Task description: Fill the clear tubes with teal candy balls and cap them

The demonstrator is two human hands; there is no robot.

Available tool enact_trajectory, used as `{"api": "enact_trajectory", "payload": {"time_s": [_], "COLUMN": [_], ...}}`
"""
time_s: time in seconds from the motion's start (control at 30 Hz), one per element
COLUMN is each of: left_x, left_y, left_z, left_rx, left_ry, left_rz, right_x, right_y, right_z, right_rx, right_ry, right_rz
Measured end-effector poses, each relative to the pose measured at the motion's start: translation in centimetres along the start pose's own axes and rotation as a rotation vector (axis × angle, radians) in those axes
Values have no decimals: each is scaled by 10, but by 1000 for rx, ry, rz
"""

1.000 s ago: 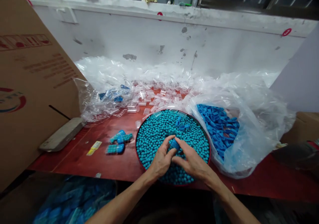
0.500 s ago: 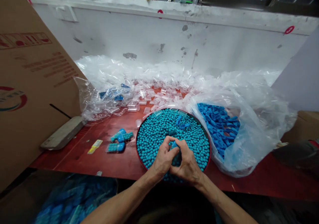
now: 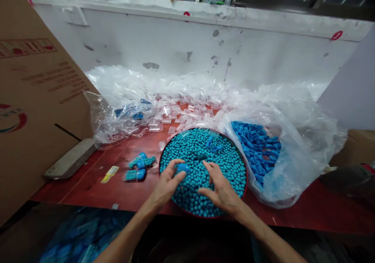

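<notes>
Between the thumb and fingers of my left hand [image 3: 167, 181] is a small bottle with a rounded blue cap [image 3: 183, 169]; its body is mostly hidden by my fingers. To its right, my right hand [image 3: 219, 188] is spread with nothing in it, just over the beads. Both hands are above a round red-rimmed tray [image 3: 247, 179] full of teal beads [image 3: 202, 142]. Two loose blue caps [image 3: 216, 149] lie on the beads near the far side. Left of the tray, several bead-filled bottles with blue caps [image 3: 140, 174] lie on the table.
A clear plastic bag [image 3: 295, 169] with many blue caps [image 3: 258, 146] stands right of the tray. Clear plastic pieces [image 3: 187, 116] are scattered behind it. A cardboard box [image 3: 38, 99], a grey block [image 3: 70, 159] and a yellow label [image 3: 109, 174] are at the left of the red table [image 3: 140, 200].
My hands have come apart. The left has moved left with the blue-capped bottle, while the right has let go and opened.
</notes>
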State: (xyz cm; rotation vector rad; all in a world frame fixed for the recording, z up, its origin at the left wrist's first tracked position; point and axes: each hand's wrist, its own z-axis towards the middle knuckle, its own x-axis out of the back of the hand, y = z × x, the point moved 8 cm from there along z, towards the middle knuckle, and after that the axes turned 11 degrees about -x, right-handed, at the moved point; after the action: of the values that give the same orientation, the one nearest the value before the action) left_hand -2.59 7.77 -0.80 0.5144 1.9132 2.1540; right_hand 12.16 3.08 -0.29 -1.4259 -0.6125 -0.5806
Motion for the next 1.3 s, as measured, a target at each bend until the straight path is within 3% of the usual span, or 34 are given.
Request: {"api": "enact_trajectory", "payload": {"time_s": [0.1, 0.17, 0.23, 0.27, 0.33, 0.5, 0.6, 0.73, 0.93, 1.1, 1.3], "left_x": [67, 103, 122, 121, 99, 1, -28, -36, -39, -43, -42], "left_y": [0, -2, 5, 11, 17, -8, -21, -27, -24, -21, -12], "left_z": [-3, -6, -7, -6, 3, 45, 62, 69, 70, 69, 69], "left_rx": [-22, 11, -2, -40, -130, -101, -77, -80, -92, -155, -253], "left_ry": [177, 266, 375, 415, 413, 64, 22, 36, 85, 64, 32], "left_rz": [255, 554, 880, 992, 1042, 736, 704, 732, 776, 758, 709], "right_x": [23, 38, 50, 54, 53, 35, 38, 43, 20, 16, 30], "right_y": [31, 50, 65, 68, 69, 67, 68, 65, 44, 47, 54], "right_z": [22, 38, 54, 62, 77, 96, 89, 81, 88, 79, 65], "right_rx": [-36, -53, -87, -101, -121, -158, -174, -191, -94, -117, -134], "right_ry": [125, 206, 267, 276, 243, 74, 80, 103, 89, 68, 139], "right_rz": [-30, -108, -219, -287, -445, -692, -694, -632, -260, -35, -101]}}
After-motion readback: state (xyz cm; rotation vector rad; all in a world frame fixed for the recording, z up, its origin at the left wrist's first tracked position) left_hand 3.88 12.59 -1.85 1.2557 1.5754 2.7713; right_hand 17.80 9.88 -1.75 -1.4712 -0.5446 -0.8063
